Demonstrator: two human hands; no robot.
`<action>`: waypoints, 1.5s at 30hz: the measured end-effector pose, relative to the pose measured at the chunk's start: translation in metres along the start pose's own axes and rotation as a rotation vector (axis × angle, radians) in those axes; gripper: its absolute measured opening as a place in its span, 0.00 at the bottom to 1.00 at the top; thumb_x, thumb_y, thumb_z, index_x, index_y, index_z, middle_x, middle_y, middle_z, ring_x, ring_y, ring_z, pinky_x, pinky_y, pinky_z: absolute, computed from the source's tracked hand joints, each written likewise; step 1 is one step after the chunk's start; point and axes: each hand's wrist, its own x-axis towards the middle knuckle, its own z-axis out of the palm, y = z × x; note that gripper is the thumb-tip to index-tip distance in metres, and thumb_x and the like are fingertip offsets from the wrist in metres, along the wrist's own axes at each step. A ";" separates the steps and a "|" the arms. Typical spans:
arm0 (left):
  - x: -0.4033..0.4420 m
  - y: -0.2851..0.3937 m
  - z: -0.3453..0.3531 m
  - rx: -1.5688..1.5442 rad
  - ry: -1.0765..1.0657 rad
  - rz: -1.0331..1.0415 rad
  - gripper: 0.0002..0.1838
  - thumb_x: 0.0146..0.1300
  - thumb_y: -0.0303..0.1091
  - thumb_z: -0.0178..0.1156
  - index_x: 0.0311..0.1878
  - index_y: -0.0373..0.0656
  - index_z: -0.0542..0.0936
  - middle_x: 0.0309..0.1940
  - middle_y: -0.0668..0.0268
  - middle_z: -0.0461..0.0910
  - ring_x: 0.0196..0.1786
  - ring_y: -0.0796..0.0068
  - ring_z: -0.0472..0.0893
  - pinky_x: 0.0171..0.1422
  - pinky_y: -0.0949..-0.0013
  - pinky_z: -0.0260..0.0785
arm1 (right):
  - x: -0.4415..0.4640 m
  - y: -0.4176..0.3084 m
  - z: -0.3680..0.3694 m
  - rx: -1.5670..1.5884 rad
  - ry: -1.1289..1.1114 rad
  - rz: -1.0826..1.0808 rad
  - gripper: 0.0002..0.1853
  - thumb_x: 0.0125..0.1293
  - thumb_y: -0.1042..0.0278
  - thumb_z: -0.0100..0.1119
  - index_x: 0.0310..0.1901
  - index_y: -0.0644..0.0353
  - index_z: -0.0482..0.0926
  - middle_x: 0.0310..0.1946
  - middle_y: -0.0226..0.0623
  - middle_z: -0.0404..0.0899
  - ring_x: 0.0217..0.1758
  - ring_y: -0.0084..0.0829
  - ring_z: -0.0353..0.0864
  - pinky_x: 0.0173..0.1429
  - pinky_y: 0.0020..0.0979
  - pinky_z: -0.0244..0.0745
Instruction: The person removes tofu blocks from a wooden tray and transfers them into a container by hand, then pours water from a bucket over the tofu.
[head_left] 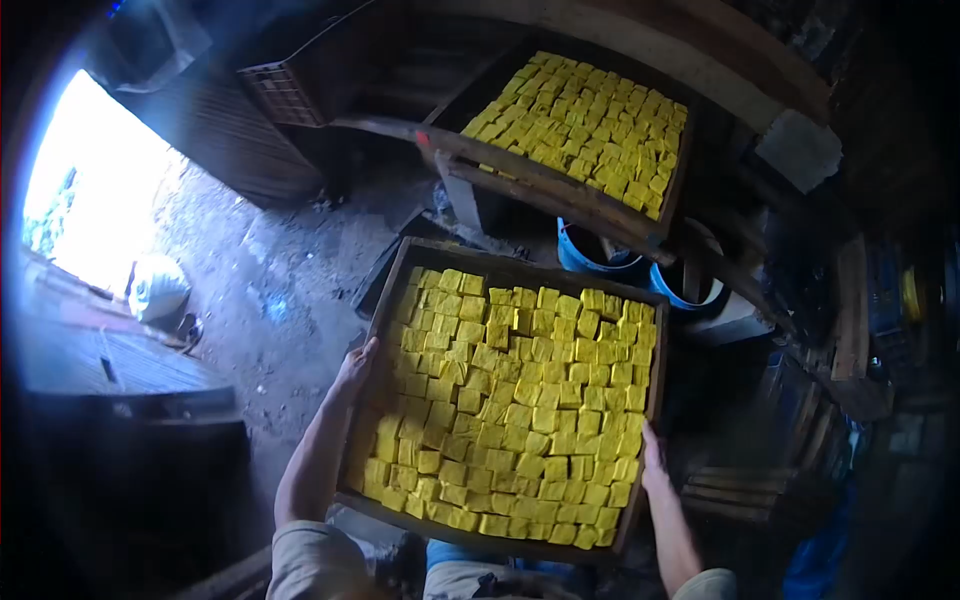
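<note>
In the head view a square, dark wooden tray (pixel 450 258) is held up in front of my body. Rows of small yellow blocks (pixel 520 400) fill most of it, with a dark strip of bare tray along the far side. My left hand (pixel 357 362) grips the left side rim, fingers mostly hidden behind the wood. Around the right side rim, lower down, my right hand (pixel 653 455) is closed, its fingers partly hidden as well. The tray tilts slightly in view.
Beyond it, a second tray of yellow blocks (pixel 590 125) rests on a wooden stand (pixel 540 185). Two blue-and-white buckets (pixel 600 262) stand under that. A plastic crate (pixel 285 92) is at upper left, near a bright doorway (pixel 90 180). Stacked wooden slats (pixel 735 485) lie at right.
</note>
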 end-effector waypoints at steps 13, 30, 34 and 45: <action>0.210 0.033 -0.004 0.062 -0.262 0.124 0.32 0.70 0.63 0.50 0.36 0.40 0.83 0.24 0.71 0.80 0.28 0.82 0.77 0.33 0.73 0.68 | 0.031 0.049 0.115 0.111 0.310 -0.086 0.27 0.67 0.54 0.61 0.61 0.64 0.76 0.61 0.36 0.77 0.63 0.30 0.73 0.68 0.31 0.64; 0.241 0.014 0.008 0.144 -0.208 0.162 0.36 0.70 0.67 0.46 0.34 0.37 0.80 0.24 0.64 0.79 0.28 0.74 0.78 0.34 0.69 0.69 | 0.038 0.052 0.099 -0.736 0.533 -0.203 0.22 0.64 0.57 0.64 0.49 0.70 0.79 0.43 0.43 0.84 0.48 0.34 0.82 0.53 0.34 0.75; 0.263 -0.014 0.010 0.356 -0.069 0.261 0.35 0.71 0.63 0.46 0.49 0.34 0.80 0.39 0.51 0.83 0.47 0.58 0.81 0.53 0.61 0.71 | 0.041 -0.026 0.086 -0.824 0.387 -0.683 0.15 0.57 0.77 0.65 0.47 0.62 0.82 0.32 0.36 0.80 0.32 0.27 0.79 0.42 0.29 0.78; -0.046 0.060 0.141 -0.301 0.227 0.213 0.28 0.68 0.43 0.55 0.66 0.37 0.70 0.58 0.50 0.77 0.63 0.55 0.75 0.69 0.55 0.64 | 0.190 -0.217 0.202 -1.771 -0.395 -1.610 0.28 0.61 0.81 0.50 0.65 0.57 0.72 0.69 0.32 0.67 0.78 0.45 0.52 0.76 0.64 0.47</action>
